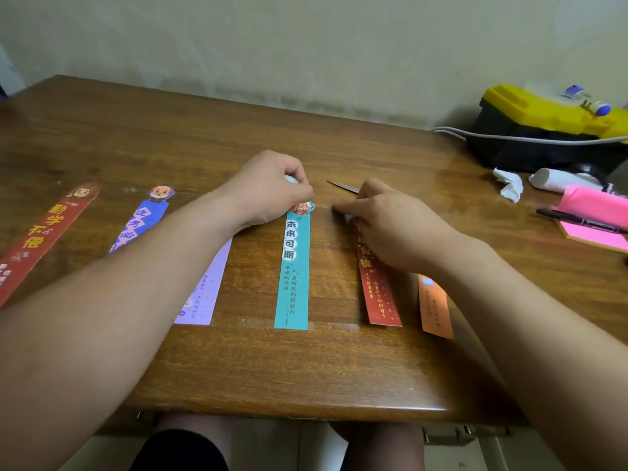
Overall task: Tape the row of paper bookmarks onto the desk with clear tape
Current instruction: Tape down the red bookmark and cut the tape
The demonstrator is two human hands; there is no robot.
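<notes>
The left hand [268,188] sits at the 12 o'clock end of the teal paper bookmark [295,266]. Its fingers are curled tight around a small pale rounded object [291,179], probably the tape roll, placed there so a strip can run across the bookmark tops. Toward 3 o'clock, the right hand [390,229] covers the top of the red paper bookmark [379,294], fingers bent with their tips down on the brown wooden desk [339,368]. Whether they pinch a tape end I cannot tell, since clear tape would hardly show. A dark pointed blade [341,185] pokes out beyond this hand toward 12 o'clock, likely scissors within reach for cutting. A strip of clear tape [255,322] crosses the 6 o'clock ends of the bookmarks, so fixing the top ends looks like the step in hand. A lilac paper bookmark [207,287] lies at 9 o'clock of the teal one, and an orange paper bookmark [435,307] at 3 o'clock of the red.
</notes>
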